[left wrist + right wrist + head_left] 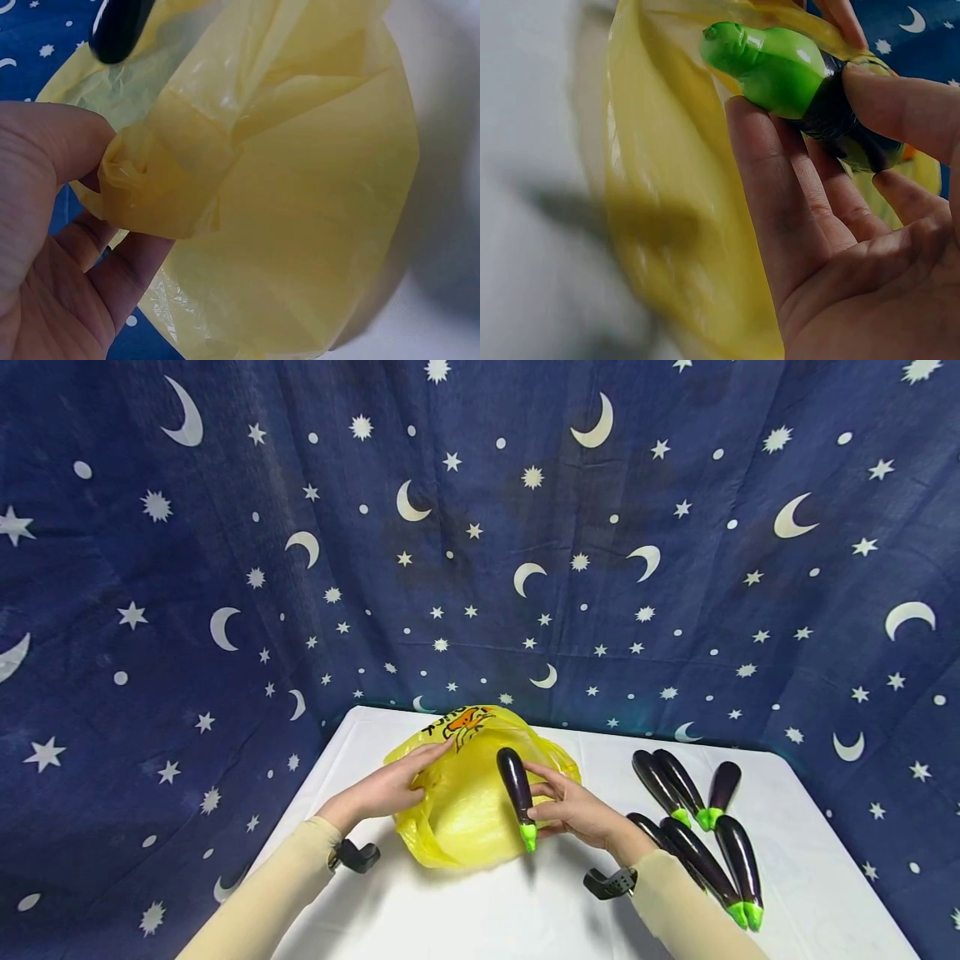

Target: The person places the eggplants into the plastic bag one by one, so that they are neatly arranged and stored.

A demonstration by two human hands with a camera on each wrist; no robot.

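Note:
A yellow plastic bag (472, 810) with a printed picture lies on the table, its mouth spread open toward me. My left hand (393, 781) grips the left side of the bag's rim; in the left wrist view the thumb and fingers pinch a bunched fold of the plastic (169, 180). My right hand (573, 810) holds a dark purple eggplant (515, 785) in front of the bag's mouth, green stem end down. The right wrist view shows the thumb on the dark body and the fingers behind it, near the bright green cap (780, 71).
Several more eggplants (738, 860) lie in a loose group on the right of the white table (810, 843), beside the right forearm. A dark blue cloth (480, 527) with moons and stars hangs behind the table's far edge. Each wrist wears a black band.

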